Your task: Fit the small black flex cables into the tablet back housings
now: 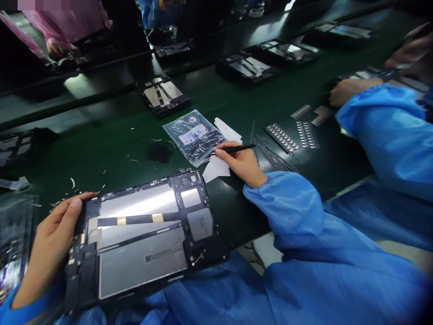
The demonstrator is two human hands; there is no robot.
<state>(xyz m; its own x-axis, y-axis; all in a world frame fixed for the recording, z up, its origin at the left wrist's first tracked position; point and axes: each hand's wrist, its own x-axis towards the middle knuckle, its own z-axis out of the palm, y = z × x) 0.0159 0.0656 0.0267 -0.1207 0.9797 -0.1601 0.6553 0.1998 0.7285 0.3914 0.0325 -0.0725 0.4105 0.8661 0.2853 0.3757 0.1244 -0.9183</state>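
My left hand (61, 230) grips the left end of an open tablet chassis (142, 271), its thumb on the upper corner. The chassis is black with silver plates and a dark flat cable with gold patches, and it lies tilted near my lap. In my right hand (241, 163) is a slim black pen-like tool (237, 148), pinched between thumb and fingers; its tip is too small to make out. That hand is beside a clear plastic bag (196, 135) with a handwritten label and dark contents. White paper pieces (216, 168) lie under and beside the bag.
Small dark parts (158, 153) are heaped left of the bag. Tweezers-like thin tools (275, 158) and sheets of small metallic parts (282, 137) lie to the right. Several more chassis stacks (164, 95) stand farther back. A co-worker's blue sleeve (389, 131) reaches in at right.
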